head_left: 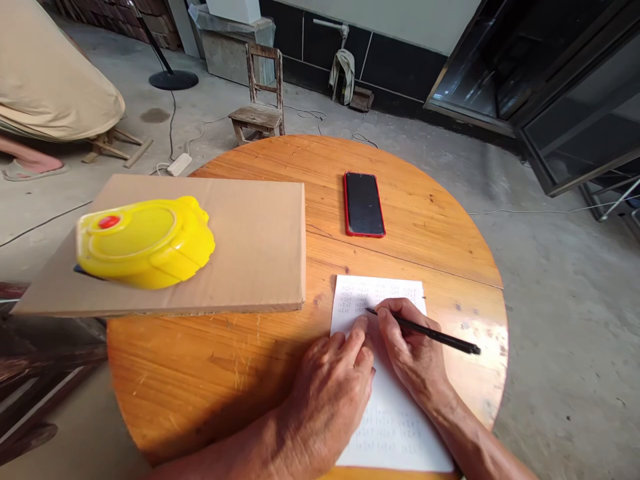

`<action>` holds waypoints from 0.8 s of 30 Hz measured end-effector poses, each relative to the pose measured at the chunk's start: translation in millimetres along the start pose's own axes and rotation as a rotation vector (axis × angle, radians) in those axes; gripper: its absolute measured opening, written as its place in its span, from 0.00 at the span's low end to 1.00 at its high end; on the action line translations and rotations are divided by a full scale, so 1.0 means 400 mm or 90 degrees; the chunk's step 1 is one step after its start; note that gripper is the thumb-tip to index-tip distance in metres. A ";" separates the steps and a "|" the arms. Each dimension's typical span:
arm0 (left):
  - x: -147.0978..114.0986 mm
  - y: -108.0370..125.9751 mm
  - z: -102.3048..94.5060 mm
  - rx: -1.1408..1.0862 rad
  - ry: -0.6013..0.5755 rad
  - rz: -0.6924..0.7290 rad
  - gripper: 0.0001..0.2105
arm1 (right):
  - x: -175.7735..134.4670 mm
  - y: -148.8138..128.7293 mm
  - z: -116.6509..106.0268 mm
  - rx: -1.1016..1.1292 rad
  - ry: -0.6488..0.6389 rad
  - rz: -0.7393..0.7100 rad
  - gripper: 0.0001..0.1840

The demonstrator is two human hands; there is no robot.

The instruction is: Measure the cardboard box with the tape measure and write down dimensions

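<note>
A white sheet of paper with rows of small handwritten characters lies on the round wooden table. My right hand grips a black pen, its tip touching the sheet by the upper rows of writing. Flat on the sheet's left side rests my left hand, fingers stretched forward and holding nothing. The left index fingertip is just below the pen tip. Writing also shows near the sheet's bottom edge; the hands cover part of the middle.
A phone in a red case lies beyond the paper. At left, a cardboard box overhangs the table edge, bearing a yellow plastic object with a red button. A small wooden chair stands behind the table. Cords cross the floor.
</note>
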State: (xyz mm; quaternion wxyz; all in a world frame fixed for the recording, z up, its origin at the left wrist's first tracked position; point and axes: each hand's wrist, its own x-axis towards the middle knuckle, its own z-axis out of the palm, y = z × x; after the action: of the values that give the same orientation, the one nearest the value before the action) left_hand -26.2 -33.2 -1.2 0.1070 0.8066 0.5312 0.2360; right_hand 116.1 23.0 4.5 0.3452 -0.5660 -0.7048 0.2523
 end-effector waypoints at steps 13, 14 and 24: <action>-0.006 -0.002 -0.001 -0.005 -0.029 -0.003 0.10 | -0.004 0.006 -0.004 0.083 -0.011 0.024 0.09; -0.006 -0.002 0.000 -0.001 -0.031 -0.004 0.10 | -0.007 0.010 -0.006 0.105 -0.001 0.037 0.09; 0.002 -0.010 0.007 0.011 -0.018 0.020 0.13 | 0.006 0.009 -0.010 0.226 0.146 0.038 0.04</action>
State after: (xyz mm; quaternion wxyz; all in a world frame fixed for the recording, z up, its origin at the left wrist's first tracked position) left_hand -28.0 -30.7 -5.4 0.1036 0.8191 0.5189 0.2218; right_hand 121.0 26.0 4.9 0.5097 -0.5420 -0.5881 0.3170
